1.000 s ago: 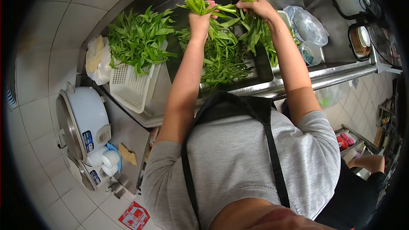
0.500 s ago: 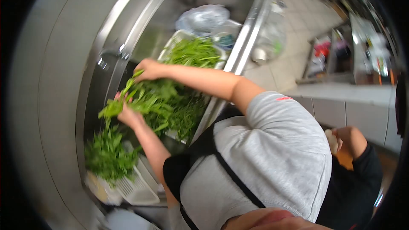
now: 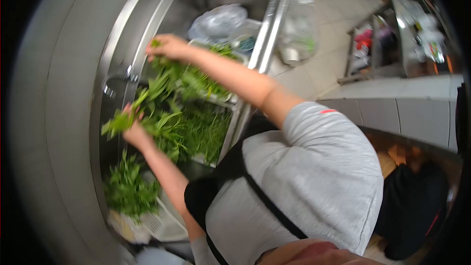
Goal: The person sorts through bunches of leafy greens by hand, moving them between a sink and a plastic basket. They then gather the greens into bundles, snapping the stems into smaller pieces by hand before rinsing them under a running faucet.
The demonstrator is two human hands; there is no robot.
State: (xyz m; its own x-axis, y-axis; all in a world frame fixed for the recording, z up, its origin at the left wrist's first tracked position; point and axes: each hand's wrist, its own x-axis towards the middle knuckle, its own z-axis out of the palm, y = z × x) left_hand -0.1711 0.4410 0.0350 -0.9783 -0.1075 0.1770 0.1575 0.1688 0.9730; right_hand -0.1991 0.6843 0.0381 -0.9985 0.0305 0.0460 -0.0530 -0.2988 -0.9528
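My left hand grips a bunch of long green leafy stalks over the steel sink. My right hand holds a second handful of the same greens, lifted higher and further right, so the two bunches are pulled apart. Below both hands the sink basin is full of loose greens. The picture is blurred by head motion.
A white plastic basket heaped with greens stands left of the sink. A clear plastic bag and a white tub of greens lie to the right. Another person in black is close at my right.
The view has swung to the right and tilted. My right hand has lifted its handful up and away from the left, spreading the two bunches further apart.
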